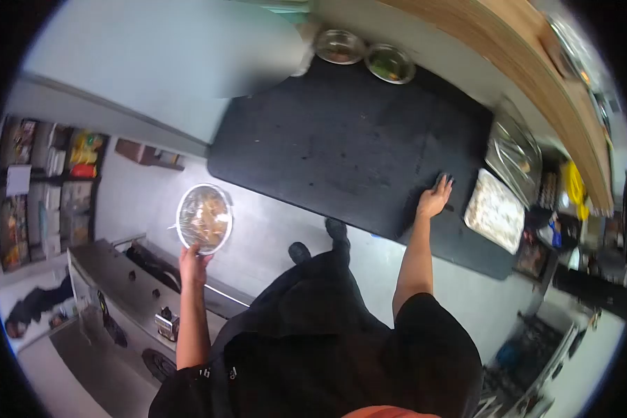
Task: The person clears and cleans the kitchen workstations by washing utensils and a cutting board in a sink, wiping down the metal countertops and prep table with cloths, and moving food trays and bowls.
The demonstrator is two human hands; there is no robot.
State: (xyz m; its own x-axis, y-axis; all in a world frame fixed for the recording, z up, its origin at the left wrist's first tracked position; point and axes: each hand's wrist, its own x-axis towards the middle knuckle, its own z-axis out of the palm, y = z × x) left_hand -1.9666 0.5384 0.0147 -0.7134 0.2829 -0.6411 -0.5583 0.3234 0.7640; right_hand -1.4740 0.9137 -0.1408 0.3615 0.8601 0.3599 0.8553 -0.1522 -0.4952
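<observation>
My left hand [194, 263] grips the near rim of a round bowl [205, 218] with a pale rim. Clear plastic wrap covers the bowl, and yellowish-brown food shows through it. The bowl is held over the floor, apart from the black table [313, 146]. On the right part of that table rests my right hand [434, 200], fingers bent over a small dark thing that I cannot make out. Just right of this hand lies a white rectangular tray [495, 210] with a mottled pale surface.
Two metal bowls [339, 47] with food stand at the table's far edge. A plastic-covered tray [514, 157] is beyond the white one. A wooden shelf [494, 56] overhangs the upper right. Steel kitchen equipment [136, 292] stands at lower left, and a stocked shelf [45, 181] farther left.
</observation>
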